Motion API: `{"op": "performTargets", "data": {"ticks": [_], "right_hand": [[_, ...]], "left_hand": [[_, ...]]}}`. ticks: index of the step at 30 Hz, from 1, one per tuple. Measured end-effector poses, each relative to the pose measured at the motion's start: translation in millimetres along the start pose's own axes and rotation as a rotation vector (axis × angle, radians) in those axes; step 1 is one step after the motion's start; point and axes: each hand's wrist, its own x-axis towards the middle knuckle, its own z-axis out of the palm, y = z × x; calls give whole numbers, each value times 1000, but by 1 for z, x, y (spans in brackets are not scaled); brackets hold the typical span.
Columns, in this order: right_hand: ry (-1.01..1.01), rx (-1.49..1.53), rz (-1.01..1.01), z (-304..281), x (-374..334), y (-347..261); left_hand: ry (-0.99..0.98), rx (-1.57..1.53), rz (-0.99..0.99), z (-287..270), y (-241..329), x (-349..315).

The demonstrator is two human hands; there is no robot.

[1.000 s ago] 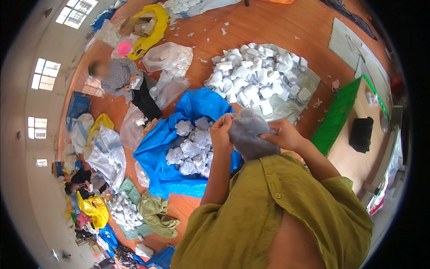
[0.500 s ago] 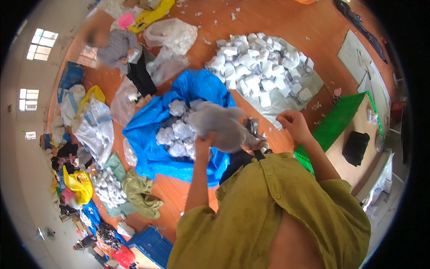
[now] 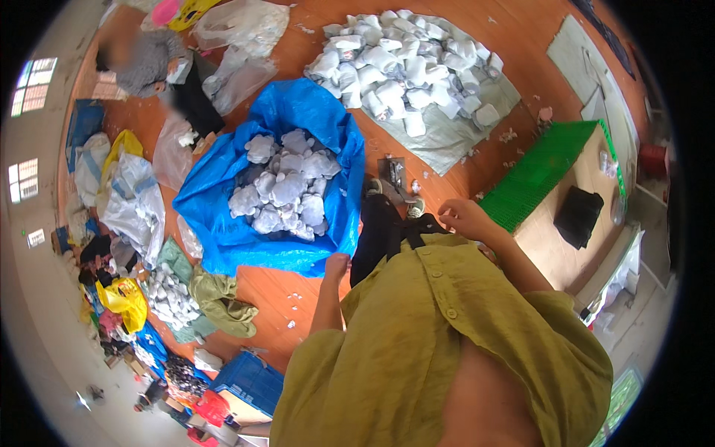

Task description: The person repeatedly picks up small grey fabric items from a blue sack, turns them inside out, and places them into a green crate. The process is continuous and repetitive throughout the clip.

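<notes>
Soft grey bundles [image 3: 287, 182] lie heaped in an open blue bag [image 3: 199, 197], ahead and left of the nearer left hand [image 3: 337, 265], the heap showing no clear long axis; that hand's fingers are too hidden to tell, while the right hand [image 3: 466, 218], farther off, has loosely parted, empty fingers

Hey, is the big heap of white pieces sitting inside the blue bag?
No, the white pieces lie on a pale sheet, while the blue bag holds fluffy grey pieces.

Left hand [image 3: 337, 265] foreshortened, grip unclear; right hand [image 3: 466, 218] apart, loosely curled.
</notes>
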Motion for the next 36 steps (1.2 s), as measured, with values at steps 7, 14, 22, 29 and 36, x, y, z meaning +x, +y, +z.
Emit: {"op": "performTargets", "data": {"ticks": [7, 14, 22, 29, 36], "right_hand": [[122, -42, 103, 26, 57, 24], [-10, -88, 776, 75, 128, 42], [-72, 233, 1191, 133, 165, 67], [16, 322, 1357, 110, 190, 51], [41, 320, 1324, 124, 175, 53]], "left_hand": [[-48, 165, 336, -33, 172, 79], [-59, 464, 576, -11, 318, 295], [-176, 1144, 422, 96, 383, 556], [55, 1431, 491, 146, 406, 706], [22, 1225, 670, 88, 323, 704]]}}
